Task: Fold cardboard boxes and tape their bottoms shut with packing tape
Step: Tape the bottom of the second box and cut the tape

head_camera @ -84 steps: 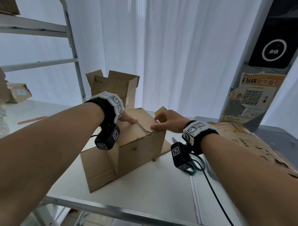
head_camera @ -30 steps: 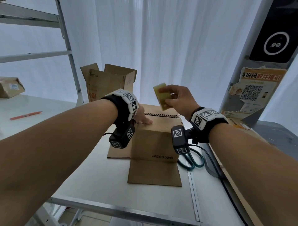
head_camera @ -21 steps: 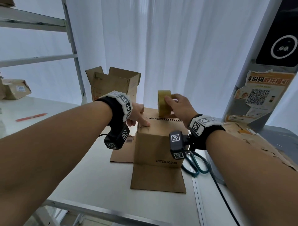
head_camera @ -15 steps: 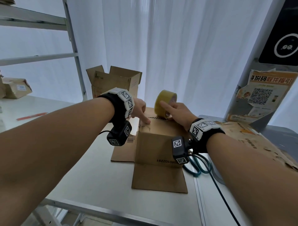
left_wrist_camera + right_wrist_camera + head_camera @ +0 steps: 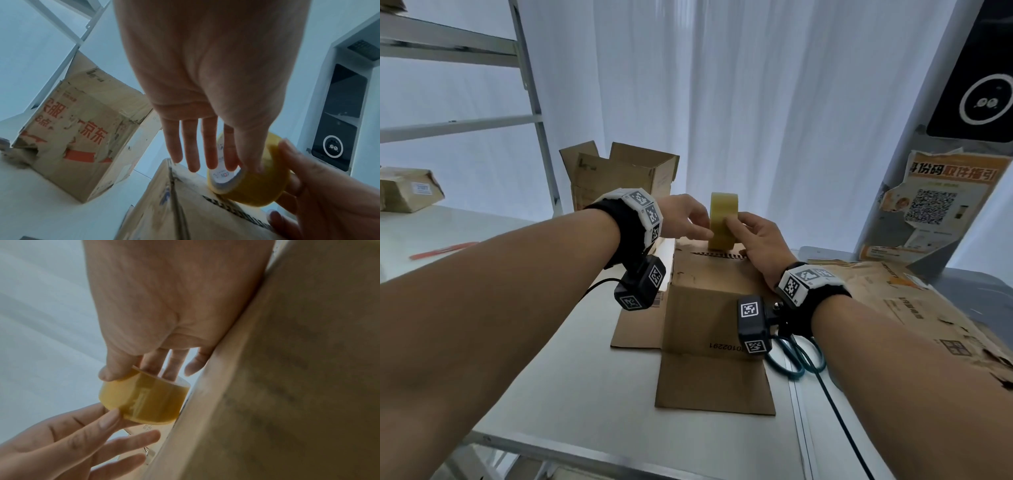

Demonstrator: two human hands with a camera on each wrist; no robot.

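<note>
- The cardboard box stands on the white counter with its bottom turned up; the bottom flaps are folded shut and a seam with a dark dashed edge runs across the far part of that face.
- One loose flap lies flat on the counter toward the viewer, and another lies flat at the left side.
- A roll of yellowish packing tape stands on edge on the far part of the box's upturned face, just by the seam.
- The right hand grips the roll: in the right wrist view the thumb presses its outer band and the fingers reach into or behind the core.
- The left hand reaches the roll from the other side; its fingers are nearly straight, with the thumb and forefinger at the tape's band. Whether they pinch a loose end of tape cannot be told.
- A pair of scissors with teal handles lies on the counter just right of the box, partly hidden by the right wrist.
- A second, open box with worn sides and red print stands behind, near a metal shelf post.
- Flattened cardboard lies at the right, and a red pen well off at the left.
</note>
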